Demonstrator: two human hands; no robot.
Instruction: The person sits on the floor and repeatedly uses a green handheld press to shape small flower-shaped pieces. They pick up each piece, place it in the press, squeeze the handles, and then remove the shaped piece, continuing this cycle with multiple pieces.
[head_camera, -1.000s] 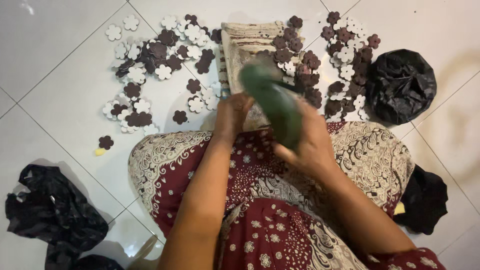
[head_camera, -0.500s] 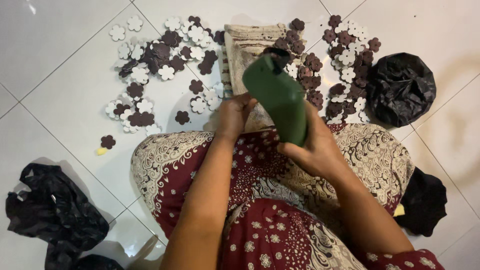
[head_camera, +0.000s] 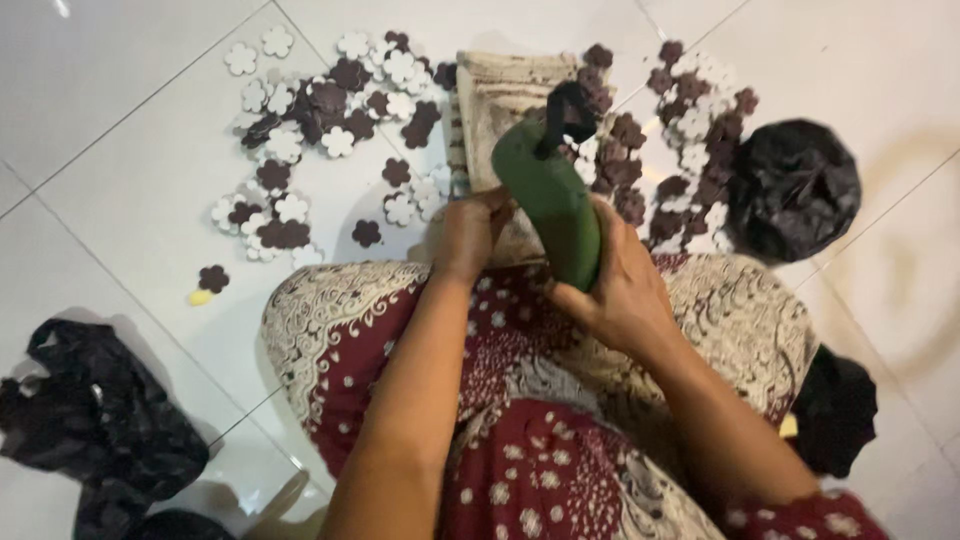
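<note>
Head view, going from the left edge: a crumpled black bag (head_camera: 95, 420) lies on the white tiled floor (head_camera: 130, 180), and beyond it flat flower-shaped cutouts, brown and white (head_camera: 300, 130), are scattered over the tiles. At centre the left hand (head_camera: 468, 232) is curled closed and rests against the near edge of a beige stained block (head_camera: 500, 100) on the floor; whether it pinches anything cannot be told. Just right of it the right hand (head_camera: 622, 285) is wrapped firmly around a green bottle-shaped tool (head_camera: 552, 200), held tilted above the block, its dark tip pointing away. More flower cutouts (head_camera: 690, 130) lie further right, beside a second black bag (head_camera: 795, 190). A patterned red and cream cloth (head_camera: 540, 400) covers the lap.
</note>
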